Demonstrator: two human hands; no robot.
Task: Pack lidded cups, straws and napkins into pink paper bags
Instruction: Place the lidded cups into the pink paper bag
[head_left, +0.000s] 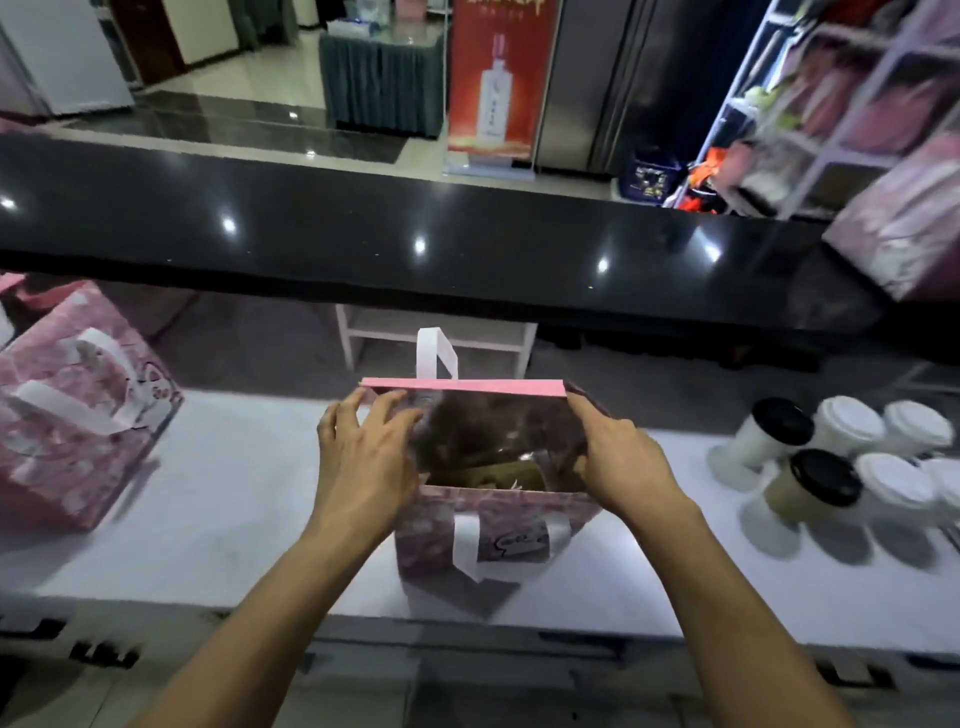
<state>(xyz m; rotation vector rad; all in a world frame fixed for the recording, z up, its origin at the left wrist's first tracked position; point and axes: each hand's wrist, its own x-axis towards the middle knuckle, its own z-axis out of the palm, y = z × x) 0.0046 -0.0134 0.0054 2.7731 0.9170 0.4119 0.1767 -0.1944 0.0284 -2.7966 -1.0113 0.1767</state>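
Note:
A pink paper bag (498, 525) with white handles stands open on the white counter (234, 519), in the middle. My left hand (363, 452) rests against the bag's left rim with fingers spread. My right hand (618, 457) grips the right rim. Inside the bag I make out brown shapes, too dark and blurred to name. Several lidded cups (831, 467), white ones and two with black lids, stand to the right of the bag. No straws or napkins are visible.
A second pink paper bag (67, 415) stands at the counter's left end. A raised black glossy ledge (415, 234) runs behind the work surface. Another pink bag (904, 223) sits on that ledge at far right. A small white frame (436, 332) stands behind the open bag.

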